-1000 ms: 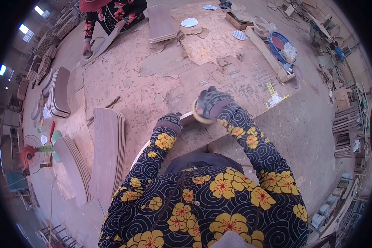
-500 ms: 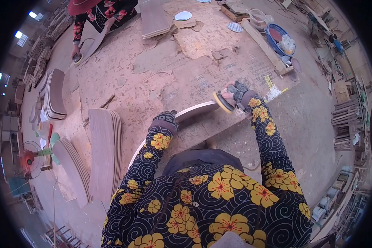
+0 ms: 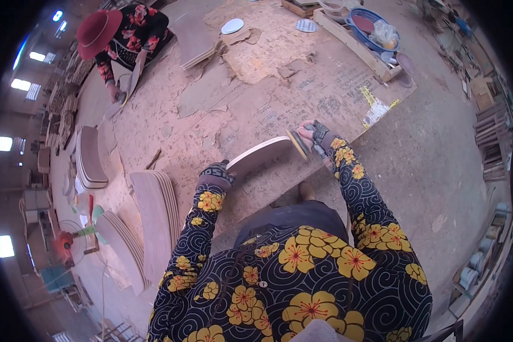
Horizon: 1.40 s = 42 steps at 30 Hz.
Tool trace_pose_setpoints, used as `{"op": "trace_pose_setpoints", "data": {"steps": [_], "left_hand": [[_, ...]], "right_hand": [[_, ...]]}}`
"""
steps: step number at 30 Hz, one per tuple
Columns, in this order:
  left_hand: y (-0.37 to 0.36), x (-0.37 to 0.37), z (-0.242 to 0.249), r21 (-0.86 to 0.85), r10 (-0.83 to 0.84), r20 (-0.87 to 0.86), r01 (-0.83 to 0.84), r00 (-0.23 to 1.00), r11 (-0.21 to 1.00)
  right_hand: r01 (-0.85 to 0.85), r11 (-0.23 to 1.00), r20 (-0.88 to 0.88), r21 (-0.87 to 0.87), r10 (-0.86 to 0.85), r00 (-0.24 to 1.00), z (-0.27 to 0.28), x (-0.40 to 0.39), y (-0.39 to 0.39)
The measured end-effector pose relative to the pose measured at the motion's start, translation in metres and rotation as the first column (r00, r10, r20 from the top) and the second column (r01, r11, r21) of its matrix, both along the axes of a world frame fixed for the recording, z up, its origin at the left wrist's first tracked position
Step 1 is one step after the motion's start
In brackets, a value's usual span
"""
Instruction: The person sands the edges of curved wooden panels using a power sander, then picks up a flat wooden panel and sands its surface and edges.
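a view from above of a person in a dark top with yellow flowers, working at a large, worn plywood table [image 3: 302,97]. the left hand [image 3: 215,172], in a dark patterned glove, is closed over the near end of a curved wooden panel [image 3: 256,155], which lies on the table's near edge with its pale rim facing up. the right hand [image 3: 316,135], also gloved, is wrapped around a small sander [image 3: 300,143]; its round yellow-edged disc is pressed against the far end of the panel. the two hands sit at opposite ends of the panel, well apart.

to the left on the table, a stack of curved panels [image 3: 157,214] stands on edge, with another stack [image 3: 122,248] just beside it and a third stack [image 3: 90,157] further back. near the far left edge, a co-worker in a red hat [image 3: 100,31] and a flowered top bends over a panel. a pile of flat boards [image 3: 192,40] lies at the far side, with round sanding discs [image 3: 232,25] close by. at the far right corner sits a blue basin [image 3: 373,31] holding a plastic bag. a small red and green fan [image 3: 77,236] stands on the floor at the left.
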<state>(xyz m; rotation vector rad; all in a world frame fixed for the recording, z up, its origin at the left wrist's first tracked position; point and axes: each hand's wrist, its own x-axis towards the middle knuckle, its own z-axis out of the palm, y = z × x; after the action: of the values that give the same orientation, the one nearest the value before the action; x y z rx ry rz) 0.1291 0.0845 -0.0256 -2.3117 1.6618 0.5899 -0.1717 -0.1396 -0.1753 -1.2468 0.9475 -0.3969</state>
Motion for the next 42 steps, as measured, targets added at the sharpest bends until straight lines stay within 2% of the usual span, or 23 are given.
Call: {"op": "trace_pose_setpoints", "data": {"steps": [1, 4, 5, 8, 9, 11, 12, 13, 16, 17, 20, 21, 22, 23, 25, 27, 30, 31, 35, 38, 41, 42], "left_hand": [[-0.005, 0.000, 0.004, 0.052, 0.027, -0.013, -0.027, 1.000, 0.998], [-0.003, 0.002, 0.002, 0.041, 0.001, 0.010, -0.002, 1.000, 0.999], [-0.003, 0.000, 0.004, 0.035, 0.006, 0.008, -0.006, 1.000, 0.999], [0.000, 0.000, -0.002, -0.023, 0.007, 0.037, -0.006, 0.999, 1.000], [-0.001, 0.000, -0.001, -0.012, 0.006, 0.042, -0.006, 0.999, 1.000], [-0.002, -0.002, 0.003, 0.006, 0.006, 0.050, -0.006, 0.999, 1.000], [-0.004, -0.003, 0.009, 0.023, 0.009, 0.043, -0.010, 0.999, 1.000], [-0.006, -0.005, 0.014, 0.037, 0.014, 0.035, -0.015, 0.999, 0.999], [-0.001, -0.009, 0.012, 0.019, 0.019, 0.009, -0.019, 1.000, 1.000], [0.002, -0.009, 0.010, -0.003, 0.022, 0.001, -0.022, 1.000, 1.000], [0.009, -0.014, 0.001, -0.033, 0.035, -0.022, -0.035, 0.999, 0.999], [0.012, -0.015, -0.003, -0.107, 0.014, -0.023, -0.016, 1.000, 0.994], [0.016, -0.016, -0.005, -0.088, 0.025, -0.032, -0.027, 0.999, 0.996], [0.015, -0.023, 0.005, -0.072, 0.034, -0.040, -0.036, 0.999, 0.997], [0.017, -0.028, 0.006, -0.091, 0.056, -0.066, -0.062, 0.996, 0.994], [0.018, -0.033, 0.010, -0.062, 0.059, -0.077, -0.063, 0.995, 0.996], [0.020, -0.039, 0.018, -0.040, 0.070, -0.105, -0.075, 0.992, 0.996], [0.021, -0.039, 0.016, -0.044, 0.077, -0.109, -0.082, 0.991, 0.996], [0.019, -0.035, 0.009, -0.018, 0.064, -0.098, -0.066, 0.993, 0.998], [0.021, -0.031, 0.000, -0.071, 0.041, -0.094, -0.048, 0.995, 0.996], [0.021, -0.030, 0.002, -0.088, 0.048, -0.089, -0.056, 0.995, 0.995], [0.020, -0.031, 0.003, -0.083, 0.056, -0.091, -0.064, 0.994, 0.994]], "right_hand": [[0.025, 0.997, 0.000, 0.068, -0.025, 1.000, 0.019, 0.002, 0.002], [0.075, 0.985, 0.147, -0.154, -0.052, 0.988, 0.088, 0.008, 0.021], [0.015, 0.946, 0.001, -0.325, -0.016, 1.000, 0.104, 0.015, 0.021], [-0.016, 0.913, -0.143, -0.408, -0.046, 0.989, 0.133, 0.019, 0.034], [0.083, 0.976, -0.068, -0.204, -0.098, 0.993, 0.119, 0.017, 0.030], [0.075, 0.987, -0.032, -0.140, -0.080, 0.996, 0.025, 0.005, 0.012], [0.070, 0.992, -0.013, -0.110, -0.072, 0.997, 0.006, 0.003, 0.007], [0.026, 0.989, -0.168, -0.144, -0.050, 0.985, -0.012, -0.001, 0.003], [0.049, 0.993, -0.170, -0.111, -0.068, 0.983, 0.023, -0.016, 0.015], [0.107, 0.973, -0.153, -0.203, -0.139, 0.978, 0.038, -0.014, 0.020], [0.099, 0.962, -0.127, -0.254, -0.134, 0.983, 0.133, -0.005, 0.030], [-0.152, 0.879, -0.309, -0.452, 0.006, 0.951, 0.159, 0.005, 0.033], [-0.377, 0.703, -0.479, -0.603, 0.059, 0.876, 0.185, 0.016, 0.035], [-0.524, 0.624, -0.596, -0.580, 0.114, 0.795, 0.212, 0.034, 0.043], [-0.707, 0.482, -0.729, -0.518, 0.184, 0.659, 0.233, 0.071, 0.061], [-0.798, 0.379, -0.781, -0.469, 0.244, 0.575, 0.238, 0.091, 0.089], [-0.772, 0.386, -0.754, -0.504, 0.238, 0.612, 0.245, 0.096, 0.106], [-0.802, 0.406, -0.782, -0.438, 0.269, 0.563, 0.243, 0.097, 0.100], [-0.749, 0.444, -0.788, -0.491, 0.141, 0.600, 0.189, 0.076, 0.060], [-0.786, 0.420, -0.774, -0.454, 0.250, 0.581, 0.214, 0.053, 0.035], [-0.431, 0.823, -0.508, -0.369, 0.210, 0.835, 0.185, 0.017, 0.022], [-0.389, 0.871, -0.450, -0.299, 0.231, 0.862, 0.174, 0.010, 0.018]]}}
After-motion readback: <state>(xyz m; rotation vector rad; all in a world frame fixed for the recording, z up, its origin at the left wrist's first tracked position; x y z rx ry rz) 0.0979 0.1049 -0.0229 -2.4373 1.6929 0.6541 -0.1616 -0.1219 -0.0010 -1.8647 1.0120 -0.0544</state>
